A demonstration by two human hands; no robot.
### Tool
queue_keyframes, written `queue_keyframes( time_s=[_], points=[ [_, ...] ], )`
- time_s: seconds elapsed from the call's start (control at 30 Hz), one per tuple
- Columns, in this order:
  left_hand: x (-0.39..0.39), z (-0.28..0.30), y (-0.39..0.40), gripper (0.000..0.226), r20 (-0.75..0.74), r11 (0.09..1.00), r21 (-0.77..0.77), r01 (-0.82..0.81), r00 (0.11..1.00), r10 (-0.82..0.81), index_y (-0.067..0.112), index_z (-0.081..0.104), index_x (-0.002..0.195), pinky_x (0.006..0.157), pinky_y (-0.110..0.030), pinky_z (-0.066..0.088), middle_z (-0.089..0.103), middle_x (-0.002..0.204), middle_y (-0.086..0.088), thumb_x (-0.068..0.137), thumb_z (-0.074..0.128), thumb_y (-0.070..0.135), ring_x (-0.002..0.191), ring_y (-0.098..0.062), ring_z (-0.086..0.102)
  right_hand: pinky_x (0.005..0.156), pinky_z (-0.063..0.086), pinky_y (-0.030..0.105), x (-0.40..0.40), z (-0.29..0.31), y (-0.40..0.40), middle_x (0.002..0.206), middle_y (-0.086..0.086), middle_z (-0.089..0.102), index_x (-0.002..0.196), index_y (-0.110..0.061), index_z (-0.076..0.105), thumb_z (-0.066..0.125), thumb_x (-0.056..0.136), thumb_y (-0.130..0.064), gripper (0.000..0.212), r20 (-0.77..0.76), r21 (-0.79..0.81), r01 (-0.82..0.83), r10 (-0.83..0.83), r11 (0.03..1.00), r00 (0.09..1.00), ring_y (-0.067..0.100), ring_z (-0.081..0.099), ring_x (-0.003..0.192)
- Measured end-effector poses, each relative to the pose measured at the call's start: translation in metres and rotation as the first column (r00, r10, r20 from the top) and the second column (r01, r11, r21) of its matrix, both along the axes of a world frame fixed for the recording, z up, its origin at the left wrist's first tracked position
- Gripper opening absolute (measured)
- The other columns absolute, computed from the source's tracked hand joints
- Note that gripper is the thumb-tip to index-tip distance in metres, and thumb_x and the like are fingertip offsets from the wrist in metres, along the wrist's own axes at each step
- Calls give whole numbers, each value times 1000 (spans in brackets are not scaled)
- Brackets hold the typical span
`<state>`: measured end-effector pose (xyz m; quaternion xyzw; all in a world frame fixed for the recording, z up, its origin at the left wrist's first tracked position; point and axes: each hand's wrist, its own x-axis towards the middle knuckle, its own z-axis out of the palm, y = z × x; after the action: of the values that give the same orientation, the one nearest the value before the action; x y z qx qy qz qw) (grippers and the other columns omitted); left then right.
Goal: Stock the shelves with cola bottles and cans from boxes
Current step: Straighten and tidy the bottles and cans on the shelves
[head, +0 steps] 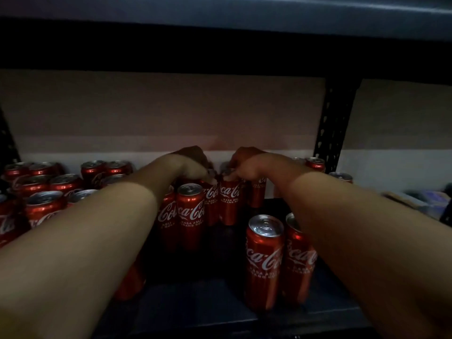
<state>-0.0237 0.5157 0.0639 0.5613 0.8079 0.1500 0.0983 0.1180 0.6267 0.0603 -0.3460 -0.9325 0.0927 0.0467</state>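
Both arms reach deep into a dark shelf [195,302] holding several red cola cans. My left hand [193,162] grips the top of one can [210,204] near the back. Right beside it, my right hand [244,165] grips the top of another can [228,206]. The two cans stand upright and side by side on the shelf. A can [189,214] stands just in front of them, and two more cans [265,260] stand at the front right, under my right forearm.
A dense group of cans [44,187] fills the left of the shelf. More cans [315,163] stand at the back right by a black perforated upright [335,123]. The upper shelf [220,45] hangs low overhead. A pale wall lies behind.
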Motion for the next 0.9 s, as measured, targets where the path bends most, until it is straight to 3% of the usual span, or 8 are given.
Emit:
queue_keyframes(
  time_s=[0.13, 0.23, 0.33, 0.4, 0.57, 0.7, 0.83, 0.9],
  points=[
    [-9, -2, 1, 54, -39, 1000, -5, 12, 999, -13, 19, 73, 120, 87, -34, 54, 71, 118, -2, 73, 90, 38, 101, -20, 66, 76, 48, 29, -6, 0, 0, 120, 5, 67, 126, -14, 67, 78, 87, -39, 47, 16, 8, -43, 43, 999, 999, 18, 61, 96],
    [-8, -2, 3, 48, -21, 999, 24, 37, 999, -36, 20, 75, 114, 88, -34, 54, 72, 115, 0, 72, 91, 37, 100, -18, 67, 83, 55, 32, -1, 2, 2, 119, 6, 70, 124, -13, 70, 80, 85, -37, 46, 1, 20, -52, 52, 998, 999, 21, 66, 102],
    [0, -2, 6, 45, 16, 998, 20, 52, 998, -53, 20, 76, 110, 88, -36, 57, 74, 107, 3, 72, 91, 36, 94, -15, 69, 73, 55, 29, 12, 3, 5, 115, 5, 70, 120, -13, 71, 79, 87, -35, 41, -5, -2, -47, 47, 999, 999, 20, 67, 95],
    [7, -3, 10, 45, 69, 998, 15, 64, 995, -65, 16, 78, 108, 88, -38, 61, 77, 102, 2, 70, 94, 34, 89, -16, 74, 76, 56, 31, 22, 4, 6, 114, 5, 70, 119, -12, 71, 77, 88, -36, 39, 10, 9, -39, 39, 999, 999, 21, 68, 95],
    [32, -4, 19, 38, 123, 993, 30, 110, 986, -113, 15, 79, 103, 73, -27, 63, 79, 99, 0, 70, 94, 29, 85, -15, 76, 82, 63, 37, 51, 6, 11, 111, 7, 71, 117, -12, 71, 81, 86, -28, 37, -34, -98, 36, -39, 995, 999, 24, 73, 92],
    [48, -7, 27, 43, 127, 991, 48, 124, 983, -129, 19, 79, 106, 89, -36, 61, 78, 104, 2, 69, 95, 34, 95, -17, 74, 70, 58, 26, 71, 9, 18, 117, 3, 69, 122, -15, 69, 83, 83, -32, 45, -47, -88, 59, -63, 994, 997, 20, 70, 96],
    [57, -13, 33, 38, 212, 985, 93, 143, 964, -160, 18, 80, 99, 84, -33, 63, 80, 95, 2, 66, 96, 30, 89, -18, 76, 94, 55, 35, 87, 12, 23, 121, 0, 68, 125, -18, 70, 81, 84, -39, 48, -6, -41, 60, -60, 997, 998, 19, 65, 107],
    [60, -15, 35, 39, 238, 981, 103, 163, 954, -184, 17, 80, 100, 86, -36, 63, 80, 95, 2, 66, 96, 28, 90, -18, 77, 96, 54, 35, 93, 11, 28, 122, -2, 68, 126, -19, 70, 80, 84, -41, 48, 8, -49, 55, -54, 997, 998, 18, 64, 109]
  ],
)
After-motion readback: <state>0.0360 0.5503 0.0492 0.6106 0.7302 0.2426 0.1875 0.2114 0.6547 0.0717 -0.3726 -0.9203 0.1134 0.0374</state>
